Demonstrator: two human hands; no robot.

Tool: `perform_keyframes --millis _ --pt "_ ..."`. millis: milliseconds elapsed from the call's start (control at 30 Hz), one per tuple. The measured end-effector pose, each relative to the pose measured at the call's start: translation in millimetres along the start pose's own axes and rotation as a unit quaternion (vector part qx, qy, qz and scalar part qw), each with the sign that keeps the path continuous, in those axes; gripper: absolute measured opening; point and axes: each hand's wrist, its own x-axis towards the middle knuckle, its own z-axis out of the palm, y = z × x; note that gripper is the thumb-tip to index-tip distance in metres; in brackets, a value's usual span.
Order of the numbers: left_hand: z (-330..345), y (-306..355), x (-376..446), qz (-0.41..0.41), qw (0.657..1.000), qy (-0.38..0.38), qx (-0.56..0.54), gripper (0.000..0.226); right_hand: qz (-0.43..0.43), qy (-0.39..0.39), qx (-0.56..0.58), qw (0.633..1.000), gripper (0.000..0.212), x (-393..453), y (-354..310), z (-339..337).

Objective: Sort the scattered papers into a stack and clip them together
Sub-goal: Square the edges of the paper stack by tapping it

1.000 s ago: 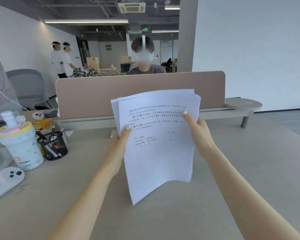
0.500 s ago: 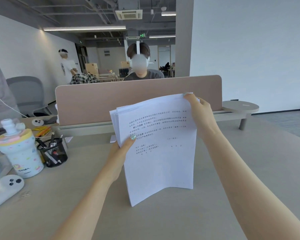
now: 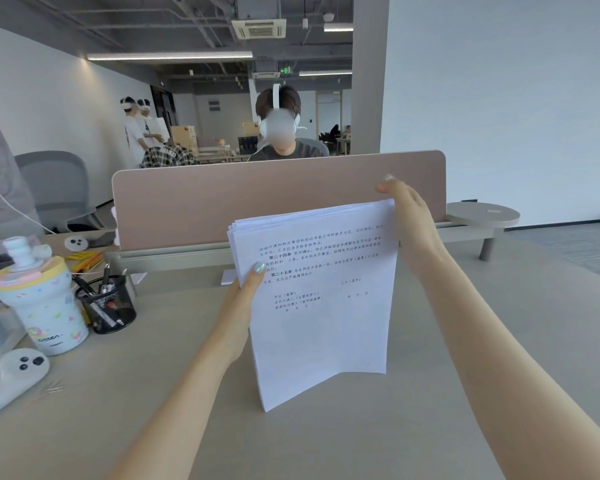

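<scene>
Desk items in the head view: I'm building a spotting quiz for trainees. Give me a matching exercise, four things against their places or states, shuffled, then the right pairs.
Things:
1. paper stack
2. pen holder
3. left hand
4. right hand

Places or states:
A. at the stack's top right corner
B. stands upright with its lower edge on the desk
C. pinches the stack's left edge
D. beside the colourful bottle, at the left of the desk

Pairs: 1-B, 2-D, 3-C, 4-A
</scene>
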Motion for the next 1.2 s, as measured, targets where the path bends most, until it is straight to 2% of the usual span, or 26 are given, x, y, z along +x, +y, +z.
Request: perform_keyframes --millis 100,200,267,333,400,533,633,767,833,933,1000,1067,1133,1200 --pt "0.8 -0.1 0.6 -0.002 1.000 -0.002 0.013 0.030 -0.027 0.011 -0.021 0.999 0.020 1.8 0.5 -2.2" --pt "1.6 -1.1 2.2 0.006 0.999 0.022 0.047 0.016 -0.003 -0.014 0.038 0.999 0.035 2.2 7.6 -5.3" --pt "0.7 -2.3 2.2 0.007 0.997 0.040 0.060 0.014 0.014 -0.080 0.052 0.995 0.048 0.1 22.1 -11.3" --pt "1.1 -4.2 1.2 0.017 0.996 0.055 0.068 0.013 0.030 -0.160 0.045 0.986 0.036 -8.2 46.3 -15.6" --pt "6.0 -5.7 -0.7 0.037 0.993 0.090 0.073 0.011 0.063 -0.192 0.043 0.978 0.024 -18.0 69.8 -14.7" --pt "26.3 -3.6 -2.2 0.097 0.972 0.194 0.094 0.017 0.066 -0.142 0.094 0.983 0.013 -31.8 74.1 -0.7" --pt "29.7 0.2 -5.3 0.111 0.964 0.222 0.096 0.017 0.056 -0.114 0.124 0.984 0.018 -36.8 70.5 2.4" --pt "6.5 -24.1 -17.2 0.042 0.978 0.195 0.066 0.022 0.099 -0.131 0.071 0.984 0.022 -48.4 93.4 -4.0" --pt "-8.2 -53.9 -27.9 -0.010 0.978 0.184 0.098 0.022 0.128 -0.150 0.040 0.979 0.015 -58.2 112.2 -4.8" --pt "-15.0 -88.6 -43.9 -0.073 0.964 0.200 0.160 0.039 0.146 -0.164 0.039 0.975 0.009 -70.9 129.0 -1.8" --pt "-9.2 -93.2 -46.6 -0.063 0.956 0.235 0.166 0.040 0.138 -0.153 0.050 0.977 0.011 -73.2 130.2 0.7" --pt "-1.8 -78.4 -43.9 -0.036 0.951 0.261 0.164 0.030 0.123 -0.125 0.061 0.983 0.012 -71.1 123.1 4.6" --pt "-0.2 -64.0 -36.3 0.005 0.962 0.233 0.144 0.015 0.104 -0.100 0.084 0.986 0.010 -66.4 114.8 6.8" --pt "-1.8 -56.5 -32.7 0.013 0.971 0.194 0.139 0.014 0.100 -0.099 0.099 0.985 0.010 -63.6 111.5 6.1"
